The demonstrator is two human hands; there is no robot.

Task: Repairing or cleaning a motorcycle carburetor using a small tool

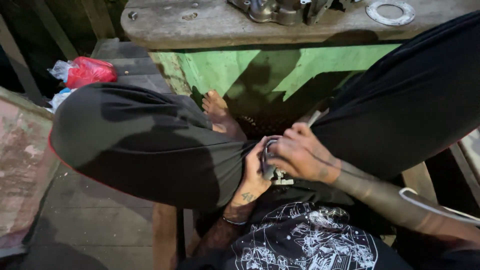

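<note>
I sit with my legs in black trousers raised in front of me. Low in my lap, both hands close around a small grey metal part (272,172) with a curved edge. My left hand (252,180) cups it from the left and below. My right hand (302,155) grips it from the right, fingers curled over its top. Most of the part is hidden between the two hands. A bare foot (218,107) rests ahead of my hands.
A worn wooden bench top (210,25) on a green base (270,67) stands ahead, carrying a grey metal engine casing (280,10) and a flat metal ring (390,12). A red plastic bag (89,71) lies at left. A white cable (435,205) crosses my right forearm.
</note>
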